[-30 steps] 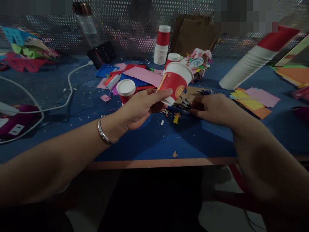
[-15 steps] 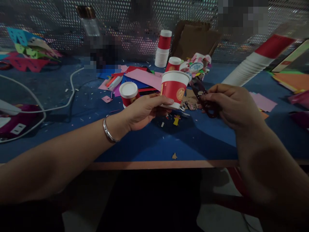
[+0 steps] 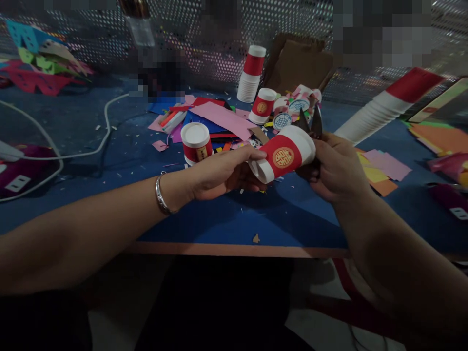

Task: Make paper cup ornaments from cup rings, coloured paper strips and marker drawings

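My left hand grips the base of a red and white paper cup, which lies tilted with its rim toward the right. My right hand is closed on a pair of dark scissors. Their open blades stick up just behind the cup's rim. Both hands hover over the blue table near its front edge. A silver bangle circles my left wrist.
An upturned cup stands left of my hands, another cup and a cup stack behind. A long cup stack lies at right. Coloured paper sheets, scraps, markers and a white cable litter the table.
My right hand picked the scissors up off the table and brought them to the cup. My left hand tipped the cup from upright onto its side, rim toward the scissors.
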### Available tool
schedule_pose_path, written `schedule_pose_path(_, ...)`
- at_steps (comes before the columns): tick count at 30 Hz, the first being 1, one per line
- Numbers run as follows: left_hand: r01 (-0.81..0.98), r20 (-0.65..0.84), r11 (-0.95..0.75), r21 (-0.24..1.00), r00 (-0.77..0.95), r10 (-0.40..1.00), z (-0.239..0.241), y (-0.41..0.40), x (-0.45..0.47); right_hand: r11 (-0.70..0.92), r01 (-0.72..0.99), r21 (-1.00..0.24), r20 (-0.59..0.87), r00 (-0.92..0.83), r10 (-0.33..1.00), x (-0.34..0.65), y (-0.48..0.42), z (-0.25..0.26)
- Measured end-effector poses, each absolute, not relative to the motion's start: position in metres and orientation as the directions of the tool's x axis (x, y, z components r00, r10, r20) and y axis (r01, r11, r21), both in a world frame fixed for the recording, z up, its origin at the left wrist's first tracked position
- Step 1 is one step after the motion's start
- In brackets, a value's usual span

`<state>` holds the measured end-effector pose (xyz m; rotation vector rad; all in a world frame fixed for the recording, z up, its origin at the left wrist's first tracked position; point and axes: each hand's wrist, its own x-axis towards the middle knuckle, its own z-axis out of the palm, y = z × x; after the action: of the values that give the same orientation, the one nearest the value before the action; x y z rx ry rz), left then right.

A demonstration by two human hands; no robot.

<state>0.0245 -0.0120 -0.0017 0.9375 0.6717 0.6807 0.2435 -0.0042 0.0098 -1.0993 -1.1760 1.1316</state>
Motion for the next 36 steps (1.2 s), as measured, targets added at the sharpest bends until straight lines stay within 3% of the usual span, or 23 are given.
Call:
schedule_pose_path(4, -0.273, -0.15, 0.404, 0.873, 0.638, 0.755, -0.002, -0.013, 0.025, 0.081, -0.069, -0.994, 0.075, 0.085, 0.994, 0.237, 0.0, 0.011)
schedule_pose_path(10, -0.221, -0.128, 0.348, 0.911, 0.651, 0.748, -0.006, -0.02, 0.027, 0.077, -0.003, -0.997, 0.077, 0.003, 0.997, 0.219, -0.005, 0.018)
schedule_pose_path(14, -0.191, -0.022, 0.199, 0.961, 0.667, 0.744, -0.007, -0.028, 0.024, 0.153, 0.086, -0.984, 0.153, -0.01, 0.988, 0.211, -0.003, 0.018)
schedule_pose_path(17, -0.17, 0.062, 0.041, 0.985, 0.558, 0.827, -0.007, -0.031, 0.019, 0.132, 0.155, -0.979, 0.138, 0.028, 0.99, 0.21, 0.0, 0.016)
schedule_pose_path(21, -0.129, 0.188, -0.149, 0.98, 0.383, 0.904, -0.014, -0.027, 0.016, 0.008, -0.01, -1.0, 0.008, -0.018, 1.0, 0.211, 0.001, 0.007)
schedule_pose_path(24, -0.141, 0.414, -0.389, 0.91, 0.33, 0.848, -0.022, -0.019, 0.016, -0.107, -0.1, -0.989, -0.097, -0.101, 0.99, 0.21, 0.0, 0.0)
schedule_pose_path(26, -0.108, 0.481, -0.475, 0.873, 0.337, 0.809, -0.026, -0.014, 0.017, -0.142, -0.13, -0.981, -0.126, -0.123, 0.984, 0.211, -0.001, -0.003)
schedule_pose_path(36, -0.055, 0.479, -0.495, 0.867, 0.368, 0.797, -0.038, -0.01, 0.018, -0.035, -0.138, -0.99, -0.02, -0.105, 0.994, 0.219, 0.004, -0.007)
